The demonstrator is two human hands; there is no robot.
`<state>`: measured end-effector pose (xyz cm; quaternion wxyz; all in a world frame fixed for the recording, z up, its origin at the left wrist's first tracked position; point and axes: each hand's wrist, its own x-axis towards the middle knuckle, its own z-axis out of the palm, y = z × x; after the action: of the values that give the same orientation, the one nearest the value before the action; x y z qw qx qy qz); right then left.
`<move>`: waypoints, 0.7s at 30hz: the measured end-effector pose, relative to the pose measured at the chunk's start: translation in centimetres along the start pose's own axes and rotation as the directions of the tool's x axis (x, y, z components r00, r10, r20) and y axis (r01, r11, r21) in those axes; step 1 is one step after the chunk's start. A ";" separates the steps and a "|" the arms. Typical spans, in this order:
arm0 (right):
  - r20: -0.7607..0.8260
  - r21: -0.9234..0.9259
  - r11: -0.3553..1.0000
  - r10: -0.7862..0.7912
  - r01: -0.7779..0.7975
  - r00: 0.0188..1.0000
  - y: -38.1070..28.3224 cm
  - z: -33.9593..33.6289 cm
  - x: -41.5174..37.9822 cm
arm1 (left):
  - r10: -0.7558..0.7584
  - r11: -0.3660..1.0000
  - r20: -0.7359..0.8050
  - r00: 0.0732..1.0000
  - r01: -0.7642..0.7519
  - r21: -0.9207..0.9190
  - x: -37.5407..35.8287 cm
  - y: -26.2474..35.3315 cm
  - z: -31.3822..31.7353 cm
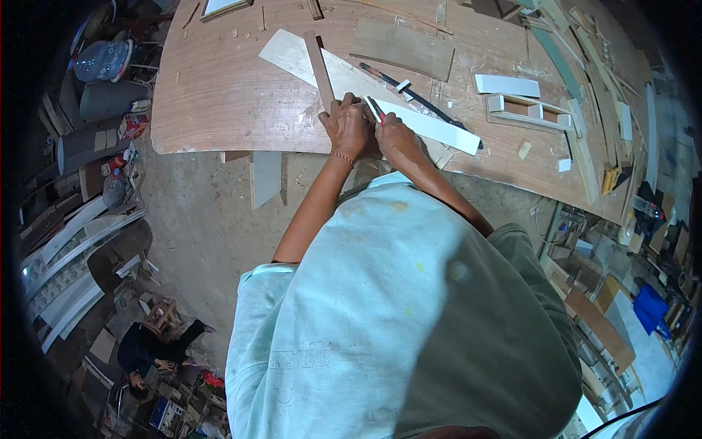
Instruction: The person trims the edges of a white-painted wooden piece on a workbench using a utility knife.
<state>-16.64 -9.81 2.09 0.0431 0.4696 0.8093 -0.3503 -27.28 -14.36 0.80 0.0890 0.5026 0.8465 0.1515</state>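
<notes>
At the table's near edge, my left hand (346, 128) is closed around the lower end of a narrow brown wooden strip (319, 69), which points away from me across a long white board (292, 58). Close beside it, my right hand (398, 139) grips a slim black-and-red hand tool (375, 109), its tip pointing up and left; its exact kind is too small to make out. The board runs slantwise under and past both hands, out to the right. My fingers hide the spot where strip and board meet.
Behind the board lie a long dark bar (431, 106) and a flat wooden panel (402, 48). A small divided wooden frame (530, 113) and a white piece (507, 85) lie to the right, near stacked strips (585, 146). Another person (157, 347) is on the floor, lower left.
</notes>
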 end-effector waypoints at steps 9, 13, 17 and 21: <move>0.005 -0.024 0.999 -0.039 0.040 0.999 -0.1 0.6 0.4 | 0.005 0.997 -0.013 1.000 -0.006 -0.075 -0.2 0.1 -0.1; -0.030 -0.049 0.998 -0.046 0.044 0.998 -0.1 1.0 0.8 | 0.018 0.997 -0.038 0.999 -0.021 -0.068 -0.2 -0.1 0.1; 0.001 -0.070 0.997 -0.045 0.045 0.999 -0.3 0.6 0.7 | -0.008 1.000 0.000 1.000 0.008 -0.024 -0.1 0.2 0.0; -0.024 -0.087 0.996 -0.009 0.007 1.000 0.4 1.1 0.0 | -0.028 0.998 -0.001 1.000 0.027 -0.051 -0.1 0.3 -0.2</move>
<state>-16.64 -10.31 1.09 0.0520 0.4682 0.8261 -0.3092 -27.00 -14.35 1.08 0.1030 0.4884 0.8493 0.1721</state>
